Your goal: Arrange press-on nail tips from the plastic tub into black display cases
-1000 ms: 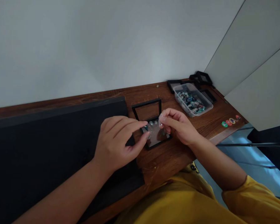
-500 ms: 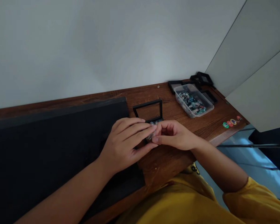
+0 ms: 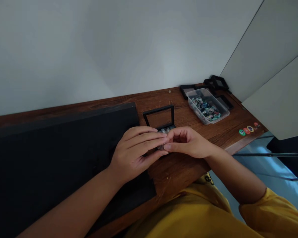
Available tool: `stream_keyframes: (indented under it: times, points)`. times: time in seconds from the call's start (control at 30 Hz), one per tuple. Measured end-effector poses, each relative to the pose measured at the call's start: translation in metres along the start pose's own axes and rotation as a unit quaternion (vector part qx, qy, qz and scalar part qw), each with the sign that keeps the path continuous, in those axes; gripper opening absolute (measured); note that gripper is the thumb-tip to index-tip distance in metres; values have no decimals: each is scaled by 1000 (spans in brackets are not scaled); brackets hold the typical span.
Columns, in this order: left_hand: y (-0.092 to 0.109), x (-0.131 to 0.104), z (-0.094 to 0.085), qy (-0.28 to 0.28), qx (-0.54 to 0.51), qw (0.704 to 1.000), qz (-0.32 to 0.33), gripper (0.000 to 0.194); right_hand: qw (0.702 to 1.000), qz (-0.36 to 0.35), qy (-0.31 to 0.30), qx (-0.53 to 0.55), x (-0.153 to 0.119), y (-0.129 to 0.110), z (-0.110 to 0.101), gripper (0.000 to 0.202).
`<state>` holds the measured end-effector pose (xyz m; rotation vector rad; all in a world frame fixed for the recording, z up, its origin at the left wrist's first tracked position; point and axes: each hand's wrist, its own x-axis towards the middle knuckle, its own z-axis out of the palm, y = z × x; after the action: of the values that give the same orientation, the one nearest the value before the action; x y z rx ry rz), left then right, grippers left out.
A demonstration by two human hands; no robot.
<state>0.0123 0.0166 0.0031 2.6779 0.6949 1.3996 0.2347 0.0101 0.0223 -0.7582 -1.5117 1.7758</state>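
A small black case (image 3: pixel 172 127) rests on the wooden desk with its clear, black-framed lid (image 3: pixel 159 118) standing up. Small clear, shiny pieces (image 3: pixel 163 131) show inside it, mostly covered by my fingers. My left hand (image 3: pixel 139 148) lies over the case from the left, fingers long and close together, thumb along the front side, gripping it. From the right, my right hand (image 3: pixel 186 142) meets the left fingertips above the case. Its thumb and forefinger are pinched together at the pieces; what sits between them is too small to make out.
Back right stands a clear plastic tub (image 3: pixel 207 109) of small glittery pieces. Black-framed cases (image 3: pixel 220 82) lie around it. Round stickers (image 3: pixel 248 129) mark the right edge of the desk (image 3: pixel 188 175). A large black panel (image 3: pixel 52 165) covers the left side.
The view has shifted very slightly. My fingers have moved a little over the case, and the clear piece between the hands now sits lower and is more hidden.
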Motion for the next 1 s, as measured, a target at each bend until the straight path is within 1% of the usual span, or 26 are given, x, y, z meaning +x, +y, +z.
stream_keyframes:
  times: [0.07, 0.13, 0.17, 0.23, 0.33, 0.4, 0.47, 0.57, 0.7, 0.8, 0.9, 1.0]
  points:
    - [1, 1, -1, 13, 4, 1000, -7, 18, 1000, -5, 4, 2, 0, 0, 0, 32]
    - [2, 1, -2, 21, 9, 1000, -16, 20, 1000, -6, 26, -1, 1, 0, -2, 34]
    - [1, 1, -2, 23, 14, 999, -23, 22, 999, -7, 48, -7, 1, 0, -3, 35]
    - [0, -1, -2, 22, 26, 999, -42, 24, 993, -20, 112, -33, 2, 0, -8, 38]
    - [-4, -2, -1, -3, 35, 998, -59, 23, 969, -63, 217, -99, 4, 0, -18, 39]
    - [-6, -3, 1, -25, 39, 997, -62, 21, 953, -83, 255, -139, 4, 2, -23, 38]
    - [-7, -3, 3, -36, 46, 996, -64, 18, 945, -87, 267, -169, 4, 4, -24, 36]
    - [-7, -2, 5, -37, 47, 996, -67, 18, 936, -93, 273, -202, 4, 6, -23, 30]
    - [-4, 0, 8, -37, 39, 996, -72, 14, 929, -105, 277, -220, 4, 8, -20, 23]
    - [-2, 0, 9, -55, 33, 995, -79, 15, 927, -109, 275, -230, 4, 9, -19, 20]
    - [-3, 0, 6, -70, 46, 993, -88, 19, 926, -107, 270, -240, 3, 9, -19, 18]
    - [-9, 1, -5, -91, 74, 988, -105, 24, 925, -102, 270, -247, 3, 10, -20, 19]
